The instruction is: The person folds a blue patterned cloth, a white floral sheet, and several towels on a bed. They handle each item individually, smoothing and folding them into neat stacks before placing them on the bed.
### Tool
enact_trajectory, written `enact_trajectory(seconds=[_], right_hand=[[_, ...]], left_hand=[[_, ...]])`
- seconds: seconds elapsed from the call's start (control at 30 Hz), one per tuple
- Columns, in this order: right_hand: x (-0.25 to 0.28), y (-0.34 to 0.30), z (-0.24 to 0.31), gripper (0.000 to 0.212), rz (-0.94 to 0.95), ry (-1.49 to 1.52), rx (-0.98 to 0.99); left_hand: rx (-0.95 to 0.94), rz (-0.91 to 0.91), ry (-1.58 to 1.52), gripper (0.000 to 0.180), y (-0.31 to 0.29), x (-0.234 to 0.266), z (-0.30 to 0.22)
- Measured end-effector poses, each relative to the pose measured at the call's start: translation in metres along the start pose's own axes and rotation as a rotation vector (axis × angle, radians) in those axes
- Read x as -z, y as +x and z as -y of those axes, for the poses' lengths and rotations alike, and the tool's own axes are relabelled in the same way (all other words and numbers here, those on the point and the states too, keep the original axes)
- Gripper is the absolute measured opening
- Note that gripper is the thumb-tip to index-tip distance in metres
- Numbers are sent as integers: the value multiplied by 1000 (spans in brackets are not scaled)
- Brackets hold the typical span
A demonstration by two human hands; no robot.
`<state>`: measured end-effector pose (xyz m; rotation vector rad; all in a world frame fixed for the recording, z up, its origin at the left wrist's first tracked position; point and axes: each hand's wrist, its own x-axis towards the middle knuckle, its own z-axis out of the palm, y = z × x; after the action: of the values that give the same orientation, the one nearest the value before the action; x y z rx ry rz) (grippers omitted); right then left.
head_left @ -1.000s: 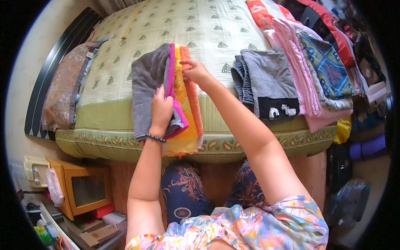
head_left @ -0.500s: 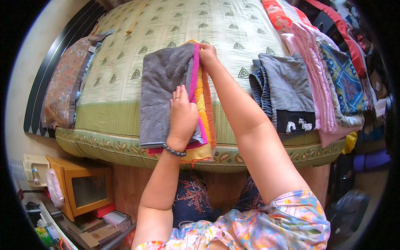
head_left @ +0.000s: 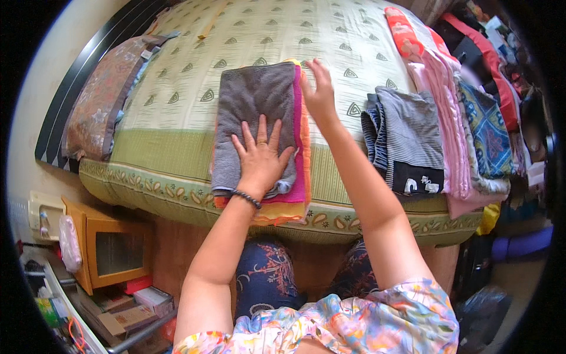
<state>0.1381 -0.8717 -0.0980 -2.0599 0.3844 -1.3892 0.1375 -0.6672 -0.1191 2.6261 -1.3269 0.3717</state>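
Note:
A folded grey towel [head_left: 253, 94] lies on the bed, on top of a pink-edged layer and yellow and orange towels [head_left: 305, 138] whose edges stick out at the right and front. My left hand [head_left: 262, 150] rests flat on the grey towel with its fingers spread; a dark bead bracelet circles that wrist. Just off the stack's far right corner, my right hand [head_left: 321, 94] is raised with its fingers apart and nothing in it. The grey towel's near right corner looks slightly rumpled beside my left hand.
Right of the stack lies a folded striped garment [head_left: 407, 135], beside folded pink bedding [head_left: 451, 130] and a blue patterned cloth [head_left: 484, 127]. A floral pillow [head_left: 100, 100] sits at the left by the dark headboard [head_left: 56, 124]. A wooden cabinet [head_left: 118, 248] stands at lower left.
My right hand has let go of the stack's far right edge and opened. My left hand has spread its fingers flat, and the grey towel's right edge now lies further in, showing more pink.

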Motion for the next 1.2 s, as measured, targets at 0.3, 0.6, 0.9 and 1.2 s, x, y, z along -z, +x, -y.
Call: enact_trajectory(seconds=[0.3,0.6,0.9,1.2], right_hand=[[90,-119,36,77,429,390,-1009],[85,-131,59,72,521,1146,-1192],[119,-82,97,45,524,1231,-1143],[221,92,120,38,554,1312,-803]], left_hand=[[578,-17,-1225,58,1,-26,157],[730,563,-1978,58,-11,-7,134],[420,547,-2078,48,-35,77,93],[-209,328,-1977,36,94,197,13]])
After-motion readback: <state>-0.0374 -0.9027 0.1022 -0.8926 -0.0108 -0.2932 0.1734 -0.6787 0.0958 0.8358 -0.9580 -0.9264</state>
